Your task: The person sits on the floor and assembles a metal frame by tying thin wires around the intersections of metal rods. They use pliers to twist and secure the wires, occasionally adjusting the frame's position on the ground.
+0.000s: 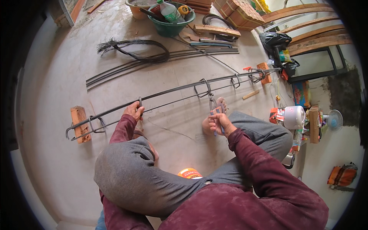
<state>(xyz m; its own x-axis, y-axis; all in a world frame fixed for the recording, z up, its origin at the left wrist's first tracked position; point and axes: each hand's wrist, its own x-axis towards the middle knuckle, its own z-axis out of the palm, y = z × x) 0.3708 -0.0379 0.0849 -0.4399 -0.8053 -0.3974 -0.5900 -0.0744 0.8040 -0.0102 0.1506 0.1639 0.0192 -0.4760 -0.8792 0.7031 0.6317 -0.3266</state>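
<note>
A long rebar cage [168, 90] of thin steel bars with several bent stirrups lies across in front of me. Its ends rest on a left brick [78, 114] and a right brick [267, 79]. My left hand [133, 110] is closed at the near side of the cage, its fingers round a stirrup [140, 102] where it meets the bars. My right hand [221, 123] grips blue-handled pincers [212, 104]. Their jaws point away from me and meet the cage at another stirrup [207, 85]; any wire between them is too small to make out.
Beyond the cage lie loose rebars [126, 69] and a wire coil [163, 57]. A green bucket [170, 27] of tools stands farther back, near stacked bricks [241, 17]. A short wooden stick [251, 94] lies right of my foot. An orange-lidded tub [189, 173] sits between my legs.
</note>
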